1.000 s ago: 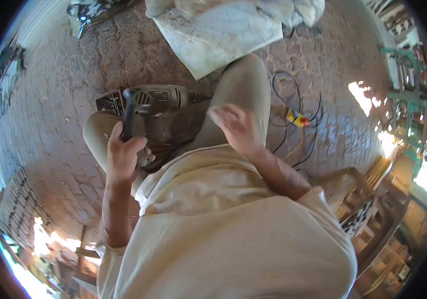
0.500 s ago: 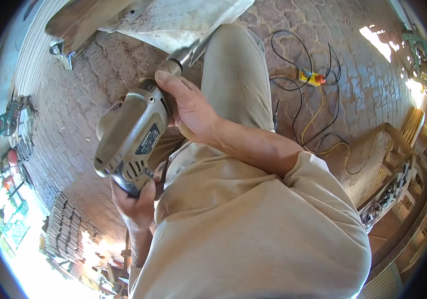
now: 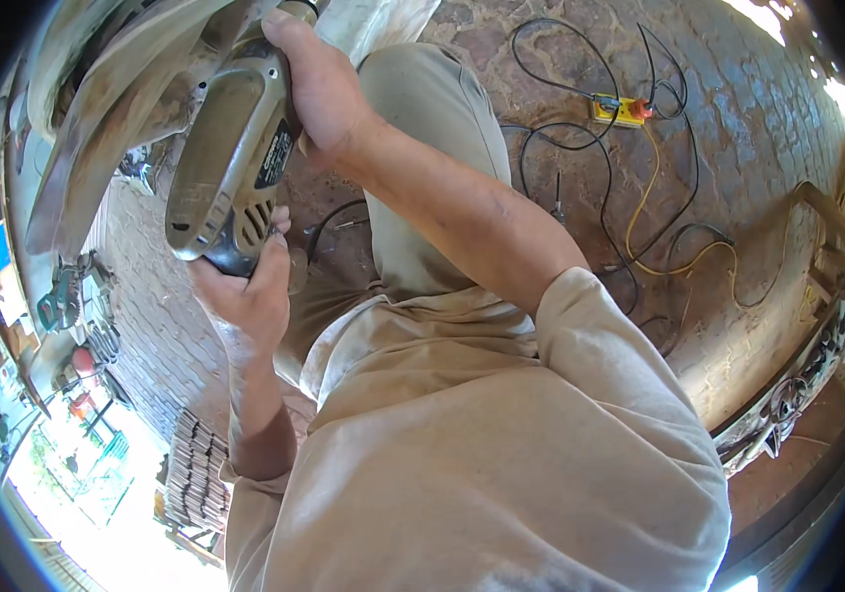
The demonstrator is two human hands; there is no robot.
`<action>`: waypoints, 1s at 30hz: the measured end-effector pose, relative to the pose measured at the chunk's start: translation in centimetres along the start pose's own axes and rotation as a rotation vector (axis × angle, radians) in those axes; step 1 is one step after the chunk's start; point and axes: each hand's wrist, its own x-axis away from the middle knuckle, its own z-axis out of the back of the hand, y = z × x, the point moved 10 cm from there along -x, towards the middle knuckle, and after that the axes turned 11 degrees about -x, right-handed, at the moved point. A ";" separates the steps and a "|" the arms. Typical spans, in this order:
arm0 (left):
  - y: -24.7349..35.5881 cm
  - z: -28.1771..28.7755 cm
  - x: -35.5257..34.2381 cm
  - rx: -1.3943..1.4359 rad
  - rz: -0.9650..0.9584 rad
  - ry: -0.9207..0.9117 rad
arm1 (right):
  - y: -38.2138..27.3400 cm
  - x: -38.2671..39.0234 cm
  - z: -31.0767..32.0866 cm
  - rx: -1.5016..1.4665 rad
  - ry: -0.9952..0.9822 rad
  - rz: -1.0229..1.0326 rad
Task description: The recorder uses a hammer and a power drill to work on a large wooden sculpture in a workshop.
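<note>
A dusty grey-beige power tool (image 3: 230,158) with vent slots and a dark label lies across both my hands, its nose pointing up and away from me. My right hand (image 3: 319,84) is wrapped round the front of its body. At the rear, my left hand (image 3: 250,301) grips the dark end with fingers closed under it. The nose's tip is cut off at the upper edge, so the tool's exact kind cannot be told. Just left of the tool rises a large curved, weathered piece that looks like wood (image 3: 97,148). A pale sheet-like surface (image 3: 388,25) lies beyond my right hand.
My bent knee (image 3: 432,118) is right of the tool. On the paved floor (image 3: 748,128), a yellow power connector (image 3: 620,111) joins black and yellow cords. Stacked tiles (image 3: 195,474) stand at lower left; a wooden frame (image 3: 837,247) stands at the right.
Both hands and the tool have moved up and away from me, with the same grips. The curved piece now reaches further down the left side as the whole view has shifted.
</note>
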 end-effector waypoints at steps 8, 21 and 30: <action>1.4 -0.8 -1.7 0.009 -0.117 0.018 | -0.7 -1.8 -0.4 -0.098 -0.051 0.039; 1.2 -0.4 -3.0 -0.027 -0.119 -0.013 | -0.4 -2.5 -0.3 -0.069 -0.010 0.060; 1.4 0.0 -3.3 -0.025 -0.121 -0.021 | -0.3 -3.0 -0.3 -0.057 0.016 0.092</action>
